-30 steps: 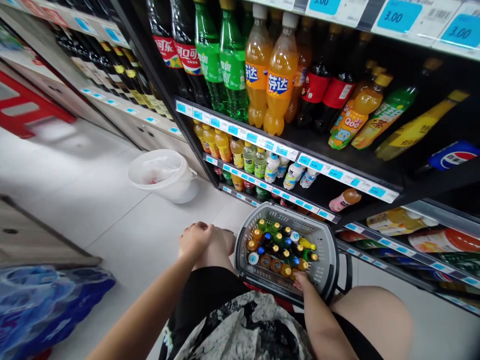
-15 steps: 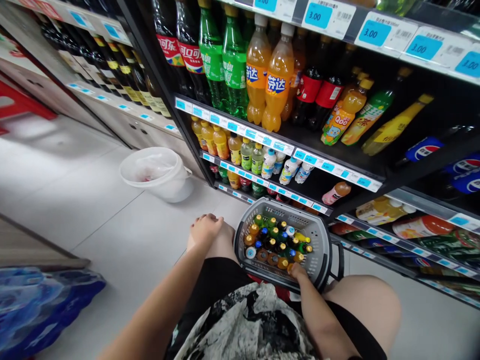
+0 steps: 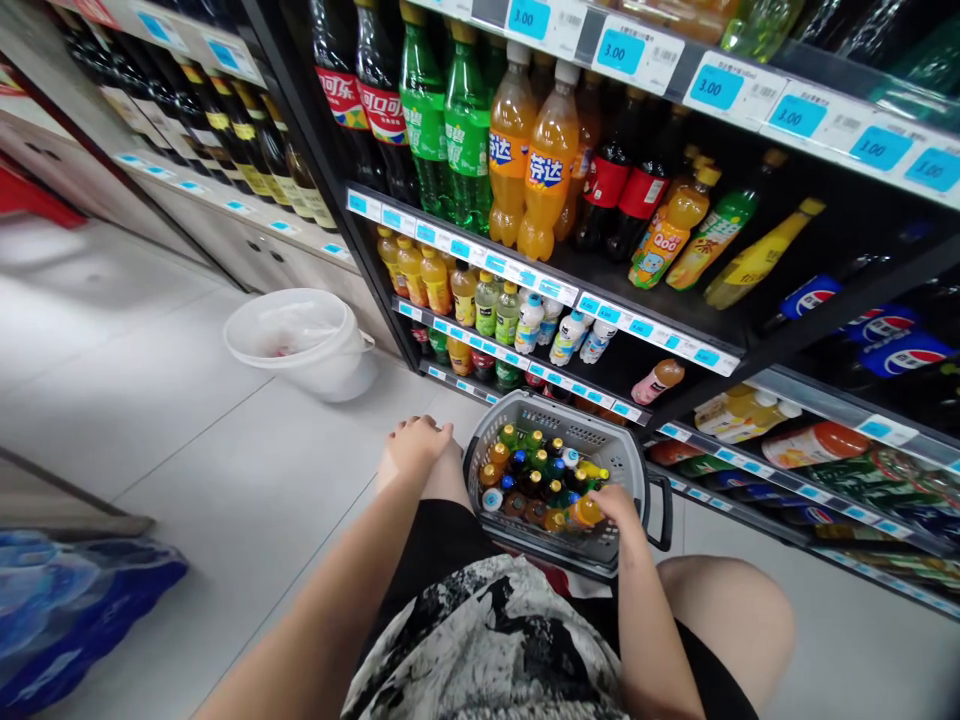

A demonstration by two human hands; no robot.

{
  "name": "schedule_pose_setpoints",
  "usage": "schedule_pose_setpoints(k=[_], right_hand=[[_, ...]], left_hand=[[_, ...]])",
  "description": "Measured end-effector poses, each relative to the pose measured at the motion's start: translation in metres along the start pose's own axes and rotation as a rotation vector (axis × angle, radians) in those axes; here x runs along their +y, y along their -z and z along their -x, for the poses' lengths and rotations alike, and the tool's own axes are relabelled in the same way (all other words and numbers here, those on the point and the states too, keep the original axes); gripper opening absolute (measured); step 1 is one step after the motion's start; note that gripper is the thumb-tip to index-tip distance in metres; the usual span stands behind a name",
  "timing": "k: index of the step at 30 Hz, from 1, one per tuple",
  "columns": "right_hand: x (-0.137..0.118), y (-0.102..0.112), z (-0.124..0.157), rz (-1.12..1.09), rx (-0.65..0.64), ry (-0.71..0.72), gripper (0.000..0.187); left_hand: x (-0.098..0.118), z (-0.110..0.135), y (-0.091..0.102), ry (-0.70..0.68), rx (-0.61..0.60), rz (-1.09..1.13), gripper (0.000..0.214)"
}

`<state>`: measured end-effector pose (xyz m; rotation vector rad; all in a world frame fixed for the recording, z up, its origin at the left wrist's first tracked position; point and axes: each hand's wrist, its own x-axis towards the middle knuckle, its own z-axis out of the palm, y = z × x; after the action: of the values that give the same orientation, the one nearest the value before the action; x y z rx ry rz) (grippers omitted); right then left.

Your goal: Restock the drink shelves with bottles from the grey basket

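Orange bottle (image 3: 583,512) in rt-hand fingers (image 3: 611,497)

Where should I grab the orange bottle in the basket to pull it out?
Probably grab the orange bottle by its cap and neck, coming straight down from above. It stands packed among other bottles in the grey basket, so only the tops are free. The right hand already grips it there; the left hand rests on the knee.
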<state>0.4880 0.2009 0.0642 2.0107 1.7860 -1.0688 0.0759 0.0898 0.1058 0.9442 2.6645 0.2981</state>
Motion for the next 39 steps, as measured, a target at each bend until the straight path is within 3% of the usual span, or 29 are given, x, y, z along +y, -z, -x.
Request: schedule_pose_setpoints(k=[3,6,9,11,16,23,29,32,35,39], right_hand=[[0.003,0.032,0.017,-0.181,-0.032,0.115,0.031],[-0.003,0.05,0.034,-0.594,-0.007,0.24,0.034],[-0.02,0.055,0.05,-1.175,0.007,0.269,0.035],[-0.033,0.055,0.058,-1.428,-0.04,0.232,0.036],[-0.051,0.059,0.075,-1.726,-0.186,0.291,0.039],[-0.053,0.059,0.079,-1.88,-0.228,0.38,0.043],[-0.053,0.055,0.074,-1.85,-0.126,0.416,0.042],[-0.05,0.059,0.074,-1.728,0.001,0.484,0.041],[-0.047,0.065,0.083,-1.538,0.252,0.48,0.031],[-0.038,0.066,0.108,-1.006,0.605,0.487,0.039]], left_hand=[[0.002,-0.002,-0.003,-0.007,0.011,-0.007,0.051],[0.004,-0.005,-0.006,-0.009,0.009,-0.022,0.051],[0.005,-0.006,-0.008,-0.01,0.004,-0.04,0.051],[0.005,-0.006,-0.009,-0.014,0.011,-0.042,0.051],[0.006,-0.004,-0.005,-0.009,0.008,-0.046,0.053],[0.004,-0.002,-0.002,0.006,0.004,-0.043,0.054],[0.0,-0.003,-0.001,0.023,-0.001,-0.037,0.054],[0.004,-0.003,-0.003,0.015,-0.001,-0.031,0.053],[0.012,-0.003,-0.006,-0.008,-0.003,-0.039,0.052],[0.02,-0.003,-0.009,-0.027,0.005,-0.066,0.055]])
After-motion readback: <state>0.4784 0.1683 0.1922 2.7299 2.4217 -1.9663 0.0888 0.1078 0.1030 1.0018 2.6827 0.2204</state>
